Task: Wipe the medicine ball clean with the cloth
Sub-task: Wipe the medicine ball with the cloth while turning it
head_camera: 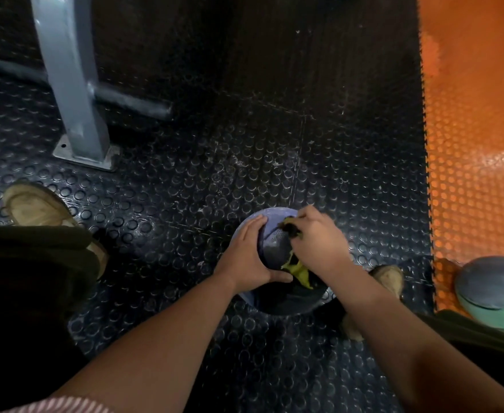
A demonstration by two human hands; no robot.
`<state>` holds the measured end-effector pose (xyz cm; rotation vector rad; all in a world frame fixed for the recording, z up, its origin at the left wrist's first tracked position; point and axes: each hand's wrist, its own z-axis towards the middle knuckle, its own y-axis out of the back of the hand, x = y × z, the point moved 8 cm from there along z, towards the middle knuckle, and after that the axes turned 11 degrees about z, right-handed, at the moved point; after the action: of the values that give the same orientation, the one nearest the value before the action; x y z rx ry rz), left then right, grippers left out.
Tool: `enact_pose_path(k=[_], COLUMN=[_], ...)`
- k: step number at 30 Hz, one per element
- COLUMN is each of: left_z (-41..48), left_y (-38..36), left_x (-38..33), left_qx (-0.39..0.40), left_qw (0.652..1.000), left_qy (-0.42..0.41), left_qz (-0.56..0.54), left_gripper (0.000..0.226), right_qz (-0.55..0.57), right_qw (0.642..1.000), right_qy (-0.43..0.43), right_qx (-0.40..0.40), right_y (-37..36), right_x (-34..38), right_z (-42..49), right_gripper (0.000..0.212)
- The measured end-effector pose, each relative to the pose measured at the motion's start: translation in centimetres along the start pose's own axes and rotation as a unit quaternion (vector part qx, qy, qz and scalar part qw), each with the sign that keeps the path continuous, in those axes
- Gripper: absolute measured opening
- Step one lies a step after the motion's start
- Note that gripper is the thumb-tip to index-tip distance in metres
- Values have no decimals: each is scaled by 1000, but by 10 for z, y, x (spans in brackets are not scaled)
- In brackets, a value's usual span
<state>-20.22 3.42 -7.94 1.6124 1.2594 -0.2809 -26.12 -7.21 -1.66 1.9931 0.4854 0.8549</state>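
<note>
1. Rolling is the risk: the medicine ball (274, 242) sits on the near floor (185, 204), steadied only by the flat left hand (250, 257).
2. The right hand (319, 239) grips the bunched cloth (300, 271); hard strokes could shove the ball loose.

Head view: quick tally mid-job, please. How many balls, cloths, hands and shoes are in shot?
Medicine balls: 2 (purple ball, grey-green ball)
Cloths: 1 (yellow cloth)
Hands: 2 (left hand, right hand)
Shoes: 2 (left shoe, right shoe)
Total: 7
</note>
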Motion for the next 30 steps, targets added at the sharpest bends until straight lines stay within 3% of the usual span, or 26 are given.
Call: enact_pose_path(k=[3,5,8,12,17,20,26,30], left_z=[2,0,-2,-3,0,-3,0,0], left_y=[1,-2,-3,-2,1,-2,-4,-3], left_x=[3,3,-2,-8,0,-1,-5,-1], left_qx=[2,4,3,11,4,-3,-1,-19], left_qw=[1000,1000,1000,1000,1000,1000,999,999], left_qy=[-7,-8,-7,-11,-14,-22,-14,-23], left_qz=[-1,0,13,21,2,-20,-30,-44], left_gripper=[113,114,122,123,115,111,121,117], right_qz=[-30,-58,-75,-16,-31,-73,-18,-71], right_qw=[994,992,996,999,993,983,1000,988], right_qy=[90,97,46,-46,101,136,9,128], right_qx=[45,59,29,3,46,98,-7,41], right_y=[-16,-17,-1,11,-17,-28,5,-15], right_x=[28,32,16,-12,31,39,-3,30], right_z=[-26,-28,-7,8,-22,-24,7,-6], right_gripper=[40,38,37,35,39,38,40,42])
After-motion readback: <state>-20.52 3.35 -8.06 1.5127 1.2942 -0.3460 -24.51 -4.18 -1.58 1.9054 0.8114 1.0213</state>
